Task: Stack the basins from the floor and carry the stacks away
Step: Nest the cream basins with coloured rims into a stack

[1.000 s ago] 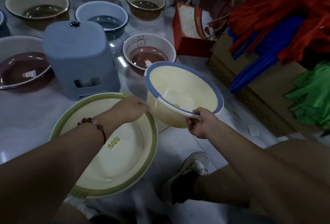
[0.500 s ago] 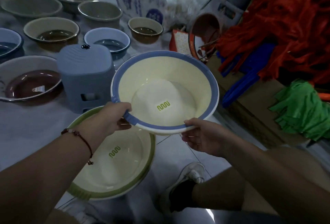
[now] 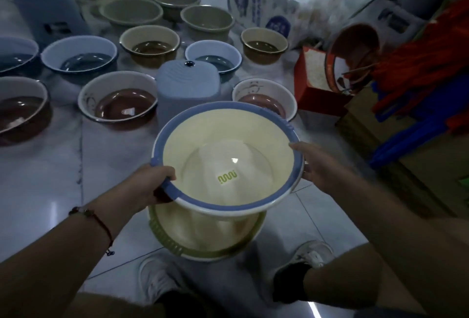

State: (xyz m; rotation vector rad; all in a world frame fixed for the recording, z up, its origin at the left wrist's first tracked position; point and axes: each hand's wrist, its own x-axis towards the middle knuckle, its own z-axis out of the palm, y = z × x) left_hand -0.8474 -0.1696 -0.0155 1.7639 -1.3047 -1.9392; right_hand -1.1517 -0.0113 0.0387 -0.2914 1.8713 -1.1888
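We hold a cream plastic basin with a blue rim (image 3: 228,163) at the centre of the frame, level and mouth up. Our left hand (image 3: 146,187) has a curled grip on the near-left rim, thumb over the edge; our right hand (image 3: 318,166) cups the right rim, fingers bent beneath it. Directly below, toward the lower centre, a cream basin with a green rim (image 3: 203,244) sits on the pale tiled floor (image 3: 50,178), between our white shoes (image 3: 313,255).

The two basins look apart, so we judge the nesting not yet done. If we lower the upper one off-centre or tilted, its base could catch the green rim and tip or skid the lower basin across the glossy tiles. The rim grip is shallow, and a slip could drop the basin.

Further basins crowd the upper left; the brown-bottomed basin (image 3: 121,104) and a grey-blue plastic stool (image 3: 189,87) lie just beyond.
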